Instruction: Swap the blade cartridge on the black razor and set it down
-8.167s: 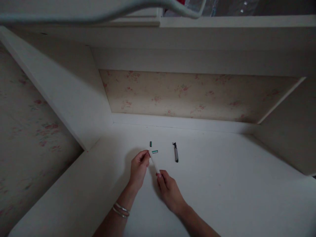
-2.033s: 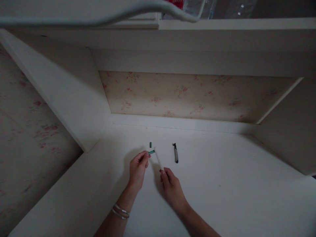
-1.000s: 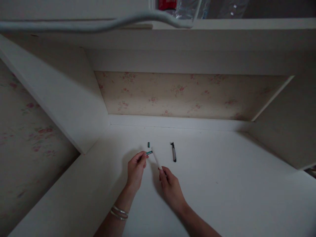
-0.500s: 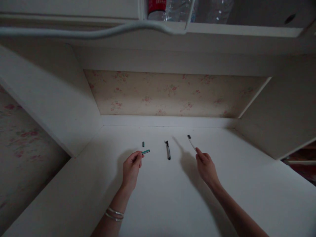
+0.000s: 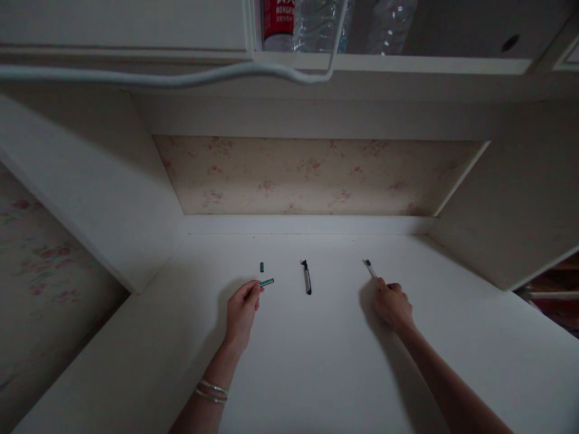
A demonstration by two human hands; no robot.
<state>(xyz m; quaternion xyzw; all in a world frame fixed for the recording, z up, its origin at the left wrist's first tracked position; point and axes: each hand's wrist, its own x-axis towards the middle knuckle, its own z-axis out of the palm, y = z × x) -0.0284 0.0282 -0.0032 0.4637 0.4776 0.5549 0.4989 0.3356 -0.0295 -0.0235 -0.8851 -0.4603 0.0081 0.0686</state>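
Between the thumb and fingers of my left hand (image 5: 242,308) is a slim green and black razor blade cartridge (image 5: 267,282), its free end pointing right. A smaller-looking green and black cartridge (image 5: 261,267) lies just beyond that hand on the white tabletop (image 5: 289,355). Midway between my hands rests a razor (image 5: 307,280) with a black and grey handle, its head toward the wall. My right hand (image 5: 394,304) is closed around a white toothbrush (image 5: 372,270) with a dark-bristled head, held low near the tabletop. Its handle is mostly hidden under the fingers.
White side panels (image 5: 506,211) flank the tabletop, with floral wallpaper (image 5: 312,175) at the back. Overhead, a shelf holds a red-labelled bottle (image 5: 278,21) and clear plastic bottles (image 5: 391,27). A white cable (image 5: 181,78) hangs along the shelf front.
My right hand has moved right and down toward the tabletop with the toothbrush. My left hand stays nearly where it was, still holding the cartridge. The view has tilted up slightly.
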